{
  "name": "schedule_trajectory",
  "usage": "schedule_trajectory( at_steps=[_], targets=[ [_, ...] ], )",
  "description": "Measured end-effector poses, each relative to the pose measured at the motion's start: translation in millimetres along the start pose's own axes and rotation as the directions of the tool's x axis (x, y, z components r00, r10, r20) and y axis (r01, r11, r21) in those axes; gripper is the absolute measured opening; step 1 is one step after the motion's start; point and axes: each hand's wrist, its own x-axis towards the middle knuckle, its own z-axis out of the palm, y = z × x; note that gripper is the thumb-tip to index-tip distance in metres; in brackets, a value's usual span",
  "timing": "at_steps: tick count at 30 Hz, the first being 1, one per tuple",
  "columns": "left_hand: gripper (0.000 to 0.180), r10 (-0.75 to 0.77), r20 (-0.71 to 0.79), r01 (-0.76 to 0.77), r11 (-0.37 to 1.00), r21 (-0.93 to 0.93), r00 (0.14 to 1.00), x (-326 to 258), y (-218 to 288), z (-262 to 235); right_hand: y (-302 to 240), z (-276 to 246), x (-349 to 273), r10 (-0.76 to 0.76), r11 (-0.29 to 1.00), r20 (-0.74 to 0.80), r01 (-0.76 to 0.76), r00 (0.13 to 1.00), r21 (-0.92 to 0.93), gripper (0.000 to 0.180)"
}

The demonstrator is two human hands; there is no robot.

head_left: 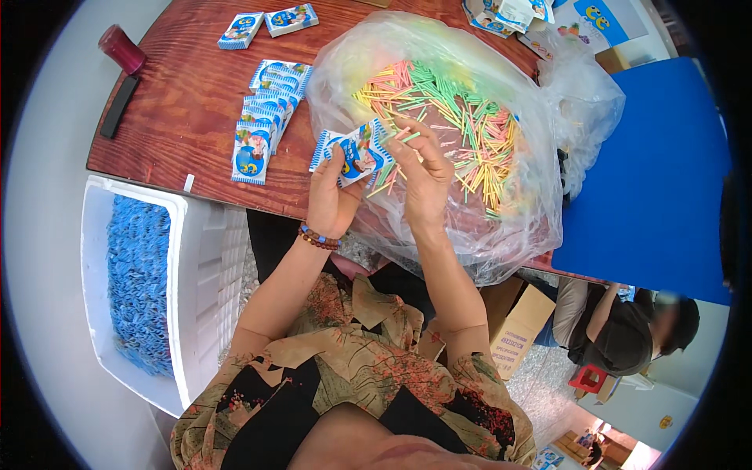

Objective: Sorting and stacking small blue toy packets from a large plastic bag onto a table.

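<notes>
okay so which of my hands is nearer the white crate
Left. Your left hand is right of the white crate, holding packets; your right hand is farther right, by the plastic bag.

Purple lettering stands on the cardboard box.

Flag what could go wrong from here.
1. The thin sticks in the right hand seem pinched only by the fingertips, so one might drop.
2. The packets in the left hand overlap, so one could slide out.
3. The clear bag overhangs the front edge of the table, under the right forearm; a snag might spill its loose sticks.
</notes>
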Motion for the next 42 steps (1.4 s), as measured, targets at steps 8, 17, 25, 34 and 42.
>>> schedule_trajectory(
  at_steps=[8, 17, 25, 34, 42],
  targets=[
    [0.029, 0.017, 0.019, -0.016, 0.997, -0.072, 1.0, 3.1, 3.5, -6.0, -10.7, 1.0, 8.9, -0.06, 0.953, 0.191, 0.113, 0.98, -0.28, 0.016],
    [0.036, 0.021, 0.136, 0.009, 0.977, -0.213, 0.99, 6.9, 24.1, 0.8, -28.2, 11.7, 15.3, 0.028, 0.972, -0.005, -0.026, 1.0, 0.232, 0.018],
    [0.026, 0.147, 0.103, -0.148, 0.989, 0.005, 0.984, 14.0, 20.6, -5.7, -11.5, 35.9, 10.5, 0.333, 0.938, 0.171, -0.345, 0.927, 0.039, 0.027],
    [0.026, 0.63, -0.025, -0.592, 0.741, 0.318, 0.776, -16.1, 80.0, -22.4, -18.5, 38.8, -1.8, 0.261, 0.927, 0.317, -0.145, 0.912, -0.345, 0.015],
    [0.025, 0.805, 0.001, -0.648, 0.477, 0.594, 0.593, -44.9, 100.0, -55.4, -29.3, 70.0, 9.5, 0.245, 0.938, 0.439, -0.097, 0.864, -0.332, 0.019]
  ],
)
